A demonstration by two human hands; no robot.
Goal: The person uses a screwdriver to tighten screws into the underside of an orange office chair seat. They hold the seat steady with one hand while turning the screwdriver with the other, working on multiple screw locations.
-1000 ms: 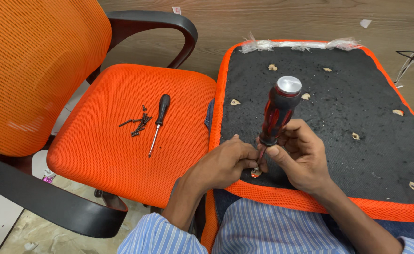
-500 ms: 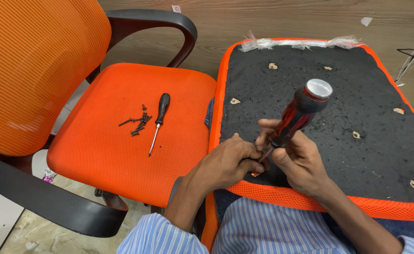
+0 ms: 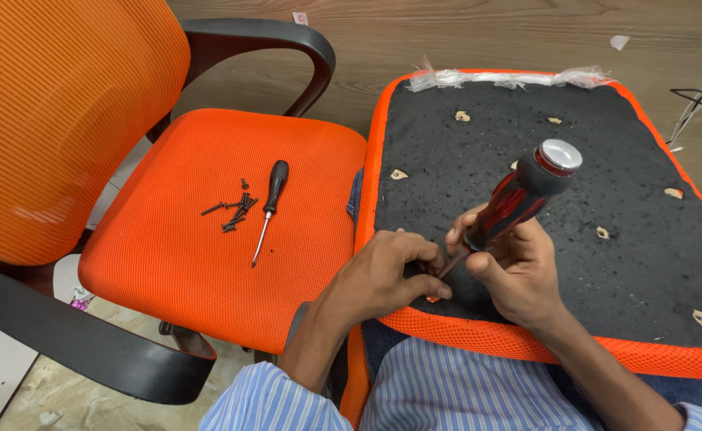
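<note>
Closest in, the left hand [image 3: 387, 275] pinches at the tip of one big red-and-black screwdriver [image 3: 518, 199], gripped tilted in the right hand [image 3: 514, 267], on the upturned seat cushion [image 3: 606, 160]. Farther left, the orange chair [image 3: 167, 239] holds one small screwdriver [image 3: 269, 199] and a little pile of black screws [image 3: 233, 211].

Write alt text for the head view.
Right hand tilts a red-and-black screwdriver onto an upturned orange seat pad's black underside; left hand steadies its tip. Small black screwdriver and black screws lie on the orange mesh chair.
</note>
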